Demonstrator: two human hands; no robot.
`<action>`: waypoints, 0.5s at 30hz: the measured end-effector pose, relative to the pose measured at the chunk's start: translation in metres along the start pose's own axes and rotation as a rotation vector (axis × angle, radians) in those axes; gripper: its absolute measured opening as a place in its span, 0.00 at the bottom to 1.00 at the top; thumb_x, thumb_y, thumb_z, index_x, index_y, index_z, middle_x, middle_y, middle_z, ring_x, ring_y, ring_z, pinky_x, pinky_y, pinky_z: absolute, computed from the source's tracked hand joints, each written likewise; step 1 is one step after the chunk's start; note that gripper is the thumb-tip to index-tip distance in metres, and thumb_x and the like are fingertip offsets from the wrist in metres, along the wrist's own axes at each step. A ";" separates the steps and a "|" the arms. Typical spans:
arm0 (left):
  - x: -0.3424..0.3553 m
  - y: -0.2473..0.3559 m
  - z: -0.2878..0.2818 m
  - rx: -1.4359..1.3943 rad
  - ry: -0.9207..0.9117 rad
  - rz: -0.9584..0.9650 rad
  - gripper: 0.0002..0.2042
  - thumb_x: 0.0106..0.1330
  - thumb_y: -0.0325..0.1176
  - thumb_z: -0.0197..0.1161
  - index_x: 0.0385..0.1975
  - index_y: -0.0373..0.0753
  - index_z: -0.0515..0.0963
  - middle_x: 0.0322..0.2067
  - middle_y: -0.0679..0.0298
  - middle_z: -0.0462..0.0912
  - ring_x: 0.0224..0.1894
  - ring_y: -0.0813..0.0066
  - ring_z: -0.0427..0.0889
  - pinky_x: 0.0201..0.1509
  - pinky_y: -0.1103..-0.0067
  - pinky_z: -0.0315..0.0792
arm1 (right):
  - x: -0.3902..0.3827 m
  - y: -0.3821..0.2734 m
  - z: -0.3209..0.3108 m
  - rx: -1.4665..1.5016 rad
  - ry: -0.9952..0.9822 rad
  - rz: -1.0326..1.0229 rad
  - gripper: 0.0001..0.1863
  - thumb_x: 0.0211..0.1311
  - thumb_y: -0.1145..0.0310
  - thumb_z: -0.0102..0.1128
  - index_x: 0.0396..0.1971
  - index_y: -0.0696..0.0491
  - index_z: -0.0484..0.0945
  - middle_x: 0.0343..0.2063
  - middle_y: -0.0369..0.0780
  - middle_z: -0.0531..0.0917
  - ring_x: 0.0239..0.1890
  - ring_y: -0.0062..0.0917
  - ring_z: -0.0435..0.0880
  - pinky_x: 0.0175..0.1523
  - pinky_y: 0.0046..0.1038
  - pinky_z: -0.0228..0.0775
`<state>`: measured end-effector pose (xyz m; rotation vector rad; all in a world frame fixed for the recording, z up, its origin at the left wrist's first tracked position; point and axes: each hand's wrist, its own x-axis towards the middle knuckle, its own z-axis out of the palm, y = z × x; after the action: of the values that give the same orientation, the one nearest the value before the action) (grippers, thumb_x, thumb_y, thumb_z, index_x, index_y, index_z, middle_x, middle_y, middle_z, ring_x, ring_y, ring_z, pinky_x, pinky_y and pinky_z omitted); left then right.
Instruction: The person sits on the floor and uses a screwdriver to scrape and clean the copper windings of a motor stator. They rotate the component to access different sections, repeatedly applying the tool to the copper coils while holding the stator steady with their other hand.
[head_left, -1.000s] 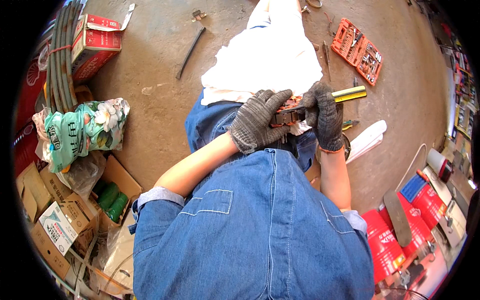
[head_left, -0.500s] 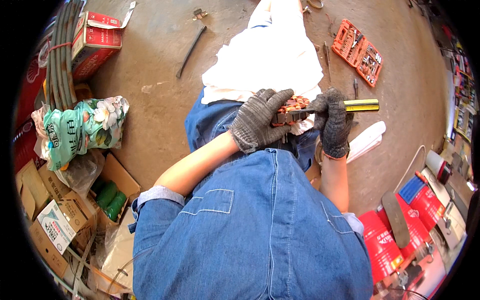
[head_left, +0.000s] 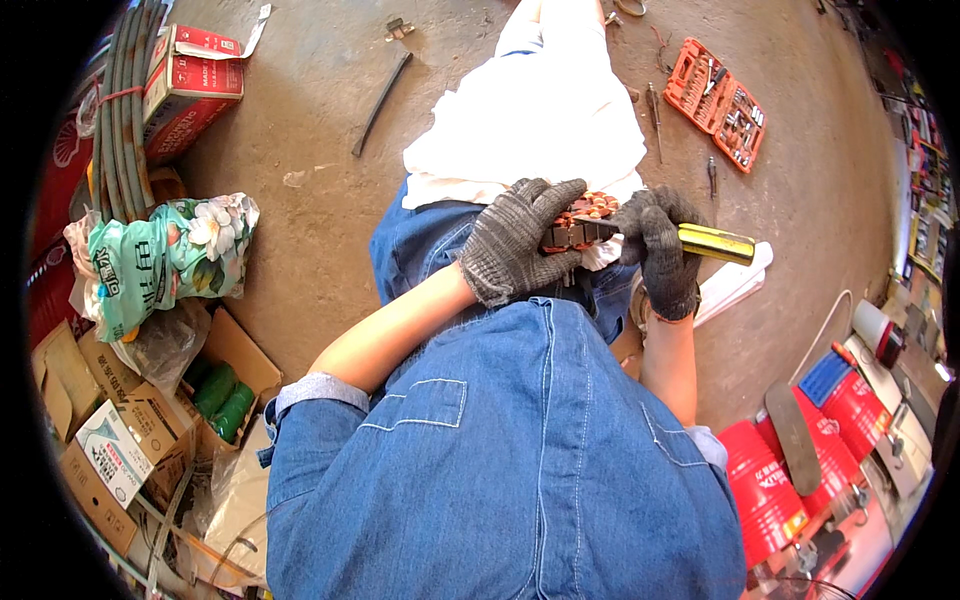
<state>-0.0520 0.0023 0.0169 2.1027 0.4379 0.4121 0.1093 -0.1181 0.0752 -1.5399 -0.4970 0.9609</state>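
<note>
A stator with copper windings and a dark metal core (head_left: 570,237) rests over my lap, its copper coils toward the far side. My left hand (head_left: 512,242), in a dark grey knit glove, is closed round its left side. In my gloved right hand (head_left: 665,250) is a screwdriver with a yellow-and-black handle (head_left: 718,244). The handle sticks out to the right, tilted slightly down. Its dark shaft reaches left to the stator's core; the exact spot of the tip is hard to make out. A bright white cloth (head_left: 530,130) covers my legs beneath the stator.
An orange socket set case (head_left: 715,105) lies unfolded on the floor, with a long screwdriver (head_left: 655,120) beside it. A black rubber strip (head_left: 383,103) lies at far left. Cardboard boxes (head_left: 150,420) stand left, red drums (head_left: 760,490) right.
The screwdriver's handle has tipped so its outer end sits lower and nearer me. My right hand has turned and dropped slightly; the left hand and stator have hardly moved.
</note>
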 end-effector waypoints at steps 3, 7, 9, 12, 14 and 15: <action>0.001 0.001 -0.001 0.006 -0.003 0.005 0.38 0.47 0.44 0.75 0.61 0.41 0.69 0.41 0.52 0.77 0.44 0.52 0.78 0.49 0.63 0.74 | -0.002 0.001 0.000 -0.051 -0.068 -0.197 0.11 0.65 0.66 0.54 0.24 0.55 0.73 0.18 0.34 0.73 0.15 0.14 0.65 0.20 0.19 0.56; 0.002 0.000 0.000 -0.005 -0.011 0.012 0.38 0.47 0.42 0.75 0.61 0.40 0.69 0.41 0.52 0.77 0.44 0.52 0.77 0.49 0.63 0.73 | -0.004 0.006 0.000 -0.104 -0.029 -0.195 0.12 0.65 0.65 0.55 0.23 0.56 0.73 0.18 0.34 0.73 0.15 0.14 0.65 0.20 0.18 0.56; 0.001 0.000 0.000 -0.007 -0.009 0.014 0.38 0.47 0.42 0.74 0.61 0.39 0.69 0.41 0.51 0.77 0.43 0.52 0.77 0.48 0.63 0.73 | -0.002 0.003 0.000 -0.102 -0.055 -0.169 0.12 0.65 0.65 0.55 0.24 0.56 0.74 0.18 0.34 0.74 0.15 0.13 0.66 0.20 0.18 0.57; 0.000 -0.003 0.002 -0.010 -0.006 0.016 0.38 0.48 0.43 0.74 0.61 0.39 0.69 0.40 0.51 0.77 0.43 0.52 0.77 0.48 0.63 0.73 | 0.000 0.001 0.000 0.014 -0.029 -0.033 0.11 0.64 0.67 0.55 0.23 0.56 0.76 0.18 0.32 0.75 0.16 0.12 0.68 0.20 0.17 0.59; 0.000 -0.001 0.000 -0.011 -0.002 0.018 0.38 0.48 0.43 0.74 0.60 0.38 0.69 0.40 0.51 0.77 0.42 0.52 0.78 0.47 0.63 0.73 | 0.001 0.001 0.000 0.051 -0.045 0.009 0.12 0.63 0.66 0.55 0.22 0.56 0.76 0.18 0.32 0.74 0.16 0.11 0.69 0.20 0.16 0.60; 0.000 -0.002 0.001 -0.009 -0.002 0.017 0.37 0.48 0.43 0.74 0.60 0.38 0.69 0.40 0.51 0.77 0.42 0.52 0.78 0.47 0.63 0.73 | 0.002 0.001 0.000 0.048 -0.069 0.005 0.13 0.64 0.65 0.54 0.22 0.56 0.76 0.17 0.31 0.74 0.15 0.11 0.68 0.20 0.16 0.59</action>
<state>-0.0516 0.0027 0.0153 2.0993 0.4161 0.4216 0.1102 -0.1170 0.0737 -1.4695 -0.5148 1.0258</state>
